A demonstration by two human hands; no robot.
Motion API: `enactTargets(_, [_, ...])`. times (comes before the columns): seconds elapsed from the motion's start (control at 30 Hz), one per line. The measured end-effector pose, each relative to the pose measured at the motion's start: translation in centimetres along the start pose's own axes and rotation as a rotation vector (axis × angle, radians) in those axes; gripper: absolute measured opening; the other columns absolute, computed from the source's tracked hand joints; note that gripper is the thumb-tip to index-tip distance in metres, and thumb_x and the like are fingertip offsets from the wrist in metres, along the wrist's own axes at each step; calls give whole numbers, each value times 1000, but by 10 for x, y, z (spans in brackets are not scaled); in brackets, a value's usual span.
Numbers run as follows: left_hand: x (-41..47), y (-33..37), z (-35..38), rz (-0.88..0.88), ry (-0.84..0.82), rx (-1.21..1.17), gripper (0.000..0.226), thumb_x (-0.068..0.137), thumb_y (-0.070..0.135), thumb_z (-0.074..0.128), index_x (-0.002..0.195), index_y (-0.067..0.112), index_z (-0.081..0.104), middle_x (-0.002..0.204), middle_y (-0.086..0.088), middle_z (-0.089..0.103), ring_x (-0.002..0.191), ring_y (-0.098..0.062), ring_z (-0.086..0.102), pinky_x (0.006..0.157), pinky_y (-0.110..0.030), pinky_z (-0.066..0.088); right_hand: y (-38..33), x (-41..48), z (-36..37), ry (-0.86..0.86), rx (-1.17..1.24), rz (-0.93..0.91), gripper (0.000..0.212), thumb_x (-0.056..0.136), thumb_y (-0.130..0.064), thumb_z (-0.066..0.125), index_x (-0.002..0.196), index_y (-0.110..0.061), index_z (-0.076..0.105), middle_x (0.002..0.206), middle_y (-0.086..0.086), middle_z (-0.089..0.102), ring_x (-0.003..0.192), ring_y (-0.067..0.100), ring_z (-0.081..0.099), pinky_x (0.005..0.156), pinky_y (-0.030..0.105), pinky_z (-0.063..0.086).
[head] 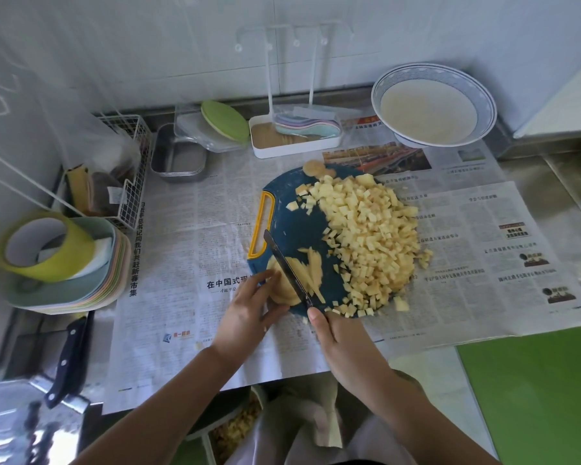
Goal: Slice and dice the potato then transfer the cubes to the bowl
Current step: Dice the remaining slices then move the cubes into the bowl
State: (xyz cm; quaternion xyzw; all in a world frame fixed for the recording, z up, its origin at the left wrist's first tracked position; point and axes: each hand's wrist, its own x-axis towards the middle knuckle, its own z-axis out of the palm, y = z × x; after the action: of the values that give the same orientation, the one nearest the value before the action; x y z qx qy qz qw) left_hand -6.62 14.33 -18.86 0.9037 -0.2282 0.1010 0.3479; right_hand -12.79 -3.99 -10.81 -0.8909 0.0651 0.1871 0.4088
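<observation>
A dark blue cutting board (296,226) with a yellow handle lies on newspaper. A big heap of potato cubes (369,243) covers its right half. At its near left corner my left hand (249,313) holds a stack of potato slices (282,290). My right hand (342,344) grips the handle of a knife (287,270), whose blade rests across the stack. Cut potato strips (311,273) lie just right of the blade. A white bowl (433,105) with a blue rim stands at the back right, holding a pale content.
A stack of plates with a roll of yellow tape (47,250) sits at the left. A black-handled knife (69,360) lies by the counter's left edge. Metal trays (178,156), a green lid (225,120) and a white rack (296,135) line the back wall.
</observation>
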Motion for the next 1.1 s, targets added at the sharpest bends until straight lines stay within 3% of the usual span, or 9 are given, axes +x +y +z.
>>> enactTargets(0.33, [3, 6, -2, -14, -6, -30, 46, 86, 38, 60, 108, -3, 64, 114, -13, 64, 108, -16, 56, 96, -18, 43, -5, -6, 8, 8, -73, 7, 51, 90, -57, 13, 83, -20, 48, 69, -9, 46, 63, 5, 47, 54, 17, 35])
enactTargets(0.43, [4, 6, -2, -14, -16, -44, 43, 87, 37, 59, 106, -1, 65, 112, -12, 64, 107, -17, 56, 94, -20, 45, -9, -7, 15, -14, -181, 26, 46, 97, -54, 13, 89, -22, 45, 80, -7, 49, 72, 8, 48, 60, 18, 35])
enactTargets(0.57, [3, 7, -2, -31, -25, -62, 33, 85, 33, 61, 100, 4, 64, 106, -8, 63, 99, -17, 57, 90, -15, 43, -14, -2, 28, 8, -366, 55, 80, 76, -64, -12, 103, -20, 49, 86, -7, 48, 76, 9, 46, 63, 19, 34])
enactTargets(0.67, [3, 7, -1, -17, -13, -82, 26, 83, 30, 63, 100, 10, 60, 107, -7, 62, 100, -16, 56, 93, -9, 38, -12, 6, 31, 8, -370, 82, 56, 97, -56, 9, 106, -18, 49, 86, -7, 48, 77, 10, 46, 67, 20, 35])
enactTargets(0.73, [2, 7, -1, -13, -10, -80, 30, 84, 30, 64, 104, 8, 62, 109, -7, 62, 103, -16, 56, 96, -7, 37, -9, 8, 32, 19, -341, 70, 47, 100, -53, 17, 103, -19, 49, 86, -7, 49, 78, 9, 47, 68, 20, 36])
enactTargets(0.83, [2, 6, -2, -11, -29, -53, 40, 86, 32, 63, 111, 1, 64, 114, -9, 63, 107, -17, 57, 97, -13, 42, -2, 11, 26, 46, -251, 57, 44, 100, -51, 18, 90, -19, 47, 81, -6, 50, 74, 10, 48, 67, 21, 35])
enactTargets(0.97, [4, 6, -3, -8, -1, -34, 46, 91, 40, 55, 111, -1, 65, 114, -11, 64, 107, -16, 56, 97, -18, 44, 10, 17, 17, 40, -51, 102, 47, 102, -46, 24, 70, -19, 46, 63, -4, 46, 58, 9, 46, 53, 20, 31])
enactTargets(1.1, [4, 8, -2, -17, 5, -24, 42, 91, 37, 55, 108, -1, 66, 111, -12, 65, 105, -15, 56, 93, -18, 44, 1, 15, 21, 46, -208, 79, 46, 102, -47, 20, 81, -17, 47, 68, -6, 45, 67, 13, 48, 63, 23, 33])
